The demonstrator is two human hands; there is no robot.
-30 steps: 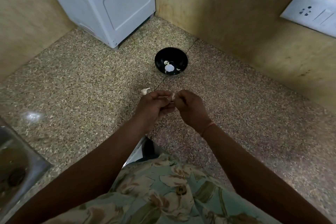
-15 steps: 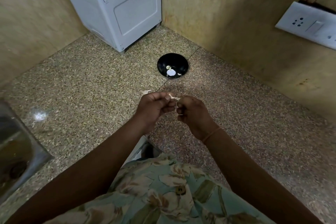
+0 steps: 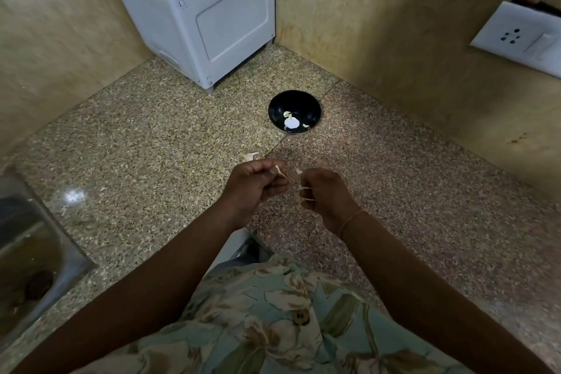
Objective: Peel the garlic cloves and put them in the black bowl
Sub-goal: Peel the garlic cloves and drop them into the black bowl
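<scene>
Speckled granite countertop [image 3: 151,146] fills the head view, and both hands work above it at the centre. The left hand [image 3: 255,184] is curled and pinches a pale sliver [image 3: 280,172] at its fingertips. The right hand [image 3: 324,194], just beside it but apart, is curled and pinches a pale scrap [image 3: 299,171]. One is probably the clove and the other its skin, though both are too small to tell. Peeling looks to be under way. Next, the bare clove must go into the black bowl [image 3: 312,106] at twelve o'clock from the hands, where peeled cloves [image 3: 292,122] already lie. A loose clove [image 3: 251,156] waits at eleven o'clock from the left hand. Tan walls meet in a corner, with a white appliance [image 3: 212,15] at eleven o'clock, a socket plate [image 3: 519,36] at two and a steel sink [image 3: 27,252] at eight.
</scene>
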